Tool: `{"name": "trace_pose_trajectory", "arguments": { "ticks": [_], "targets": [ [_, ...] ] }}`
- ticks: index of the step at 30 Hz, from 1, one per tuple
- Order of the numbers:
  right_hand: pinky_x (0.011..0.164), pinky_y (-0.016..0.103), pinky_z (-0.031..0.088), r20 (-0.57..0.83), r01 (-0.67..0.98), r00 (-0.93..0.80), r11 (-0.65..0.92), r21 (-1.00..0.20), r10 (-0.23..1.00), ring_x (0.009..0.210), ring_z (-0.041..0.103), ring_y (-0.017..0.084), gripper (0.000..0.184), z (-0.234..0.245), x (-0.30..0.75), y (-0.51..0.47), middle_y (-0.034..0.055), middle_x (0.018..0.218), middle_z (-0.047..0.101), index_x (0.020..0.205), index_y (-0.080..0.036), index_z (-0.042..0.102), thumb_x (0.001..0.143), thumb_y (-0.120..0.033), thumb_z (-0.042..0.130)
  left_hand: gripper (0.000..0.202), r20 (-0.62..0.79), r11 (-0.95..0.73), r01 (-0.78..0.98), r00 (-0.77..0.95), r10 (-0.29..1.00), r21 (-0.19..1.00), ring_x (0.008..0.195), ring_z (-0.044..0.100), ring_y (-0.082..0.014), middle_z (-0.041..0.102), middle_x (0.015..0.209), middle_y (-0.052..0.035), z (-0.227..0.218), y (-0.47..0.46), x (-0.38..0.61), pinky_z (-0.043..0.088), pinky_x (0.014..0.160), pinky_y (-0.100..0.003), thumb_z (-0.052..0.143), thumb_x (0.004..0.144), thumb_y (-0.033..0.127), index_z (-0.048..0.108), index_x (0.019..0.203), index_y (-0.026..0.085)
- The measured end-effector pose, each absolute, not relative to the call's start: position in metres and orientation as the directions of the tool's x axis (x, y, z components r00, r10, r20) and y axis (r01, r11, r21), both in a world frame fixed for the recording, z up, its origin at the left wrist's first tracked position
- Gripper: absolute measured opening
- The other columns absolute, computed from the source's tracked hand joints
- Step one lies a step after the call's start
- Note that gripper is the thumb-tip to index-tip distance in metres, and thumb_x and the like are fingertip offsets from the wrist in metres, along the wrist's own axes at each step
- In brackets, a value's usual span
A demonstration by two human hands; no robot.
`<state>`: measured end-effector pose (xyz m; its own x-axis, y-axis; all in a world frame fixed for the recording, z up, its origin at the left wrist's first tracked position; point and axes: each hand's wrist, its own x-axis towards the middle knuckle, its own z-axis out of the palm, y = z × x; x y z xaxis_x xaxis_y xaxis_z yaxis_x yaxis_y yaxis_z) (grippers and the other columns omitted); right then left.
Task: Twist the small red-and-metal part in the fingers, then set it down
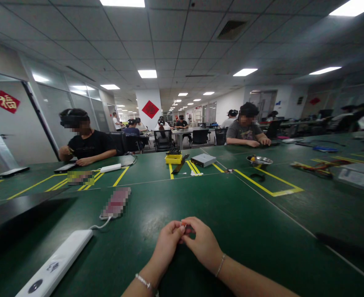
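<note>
My left hand point(167, 243) and my right hand point(202, 243) meet over the green table point(231, 231) near its front edge. Both have their fingers curled and pinched together around a tiny object point(184, 227) held between the fingertips; it is too small to name. A bracelet shows on each wrist. The hands rest on or just above the table top.
A white power strip point(56, 264) lies at the lower left, its cable running to a blurred phone point(116, 203). Farther off sit a yellow tray point(173, 158), a grey box point(203, 160) and a metal bowl point(259, 160). Other people sit at the far side.
</note>
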<state>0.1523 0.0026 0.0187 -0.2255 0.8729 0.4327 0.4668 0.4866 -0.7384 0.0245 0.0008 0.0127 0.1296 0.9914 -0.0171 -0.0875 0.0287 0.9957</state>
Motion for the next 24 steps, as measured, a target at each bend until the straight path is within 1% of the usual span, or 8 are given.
{"name": "trace_pose_trajectory", "arguments": {
  "ticks": [2, 7, 11, 14, 19, 22, 24],
  "targets": [
    [0.076, 0.03, 0.043, 0.464, 0.501, -0.23, 0.513, -0.698, 0.856, 0.083, 0.054, 0.017, 0.025, 0.02, 0.154, 0.002, 0.004, 0.088, 0.061, 0.086, -0.021, 0.061, 0.063, -0.014, 0.054, 0.022, -0.027, 0.043, -0.1, 0.156, 0.987, 0.994, 0.057, 0.05, -0.0091, 0.062, 0.07, -0.0019, 0.013, 0.001, 0.024, 0.037, 0.057, -0.021, 0.057, 0.068, 0.034, 0.057, 0.074, 0.013],
    [0.076, 0.03, 0.041, 0.507, 0.552, -0.273, 0.565, -0.613, 0.818, 0.082, 0.054, 0.017, 0.022, 0.027, 0.159, 0.003, 0.0045, 0.086, 0.063, 0.087, -0.019, 0.061, 0.066, -0.017, 0.054, 0.024, -0.043, 0.078, -0.145, 0.228, 0.973, 0.986, 0.064, 0.052, -0.0103, 0.063, 0.076, -0.0029, 0.01, 0.002, 0.022, 0.038, 0.062, -0.022, 0.055, 0.069, 0.033, 0.059, 0.08, 0.013],
    [0.071, 0.029, 0.041, 0.521, 0.604, -0.301, 0.583, -0.544, 0.798, 0.075, 0.053, 0.017, 0.017, 0.028, 0.161, 0.004, 0.0034, 0.078, 0.062, 0.08, -0.02, 0.061, 0.066, -0.018, 0.053, 0.023, -0.043, 0.079, -0.149, 0.234, 0.971, 0.986, 0.058, 0.049, -0.0087, 0.063, 0.071, -0.002, 0.009, 0.003, 0.022, 0.036, 0.059, -0.021, 0.058, 0.067, 0.034, 0.06, 0.076, 0.013],
    [0.07, 0.028, 0.04, 0.521, 0.617, -0.297, 0.577, -0.534, 0.8, 0.074, 0.052, 0.016, 0.017, 0.028, 0.162, 0.004, 0.0025, 0.076, 0.06, 0.08, -0.02, 0.06, 0.065, -0.017, 0.053, 0.024, -0.037, 0.076, -0.153, 0.24, 0.97, 0.985, 0.055, 0.048, -0.0079, 0.062, 0.069, -0.0021, 0.009, 0.003, 0.022, 0.035, 0.058, -0.02, 0.059, 0.067, 0.035, 0.06, 0.075, 0.012],
    [0.068, 0.027, 0.04, 0.521, 0.621, -0.3, 0.578, -0.529, 0.799, 0.072, 0.052, 0.015, 0.017, 0.027, 0.162, 0.002, 0.0017, 0.074, 0.059, 0.079, -0.02, 0.06, 0.063, -0.016, 0.053, 0.026, -0.041, 0.082, -0.154, 0.25, 0.967, 0.985, 0.058, 0.051, -0.0093, 0.063, 0.071, -0.0028, 0.012, 0.002, 0.023, 0.036, 0.06, -0.021, 0.059, 0.066, 0.037, 0.059, 0.074, 0.013],
    [0.069, 0.027, 0.041, 0.533, 0.6, -0.282, 0.58, -0.551, 0.798, 0.073, 0.053, 0.015, 0.018, 0.03, 0.163, 0.004, 0.002, 0.076, 0.06, 0.08, -0.02, 0.059, 0.064, -0.017, 0.053, 0.028, -0.043, 0.078, -0.127, 0.259, 0.965, 0.989, 0.064, 0.054, -0.0113, 0.064, 0.074, -0.0034, 0.013, 0.001, 0.022, 0.037, 0.062, -0.023, 0.058, 0.066, 0.039, 0.059, 0.078, 0.013],
    [0.072, 0.027, 0.042, 0.555, 0.604, -0.223, 0.56, -0.567, 0.802, 0.077, 0.054, 0.015, 0.02, 0.034, 0.17, 0.012, 0.0028, 0.082, 0.061, 0.086, -0.02, 0.059, 0.067, -0.02, 0.052, 0.03, -0.055, 0.084, -0.12, 0.224, 0.973, 0.989, 0.07, 0.056, -0.0132, 0.065, 0.077, -0.0043, 0.013, 0.002, 0.022, 0.038, 0.063, -0.023, 0.057, 0.067, 0.039, 0.057, 0.083, 0.014]
  ]
}}
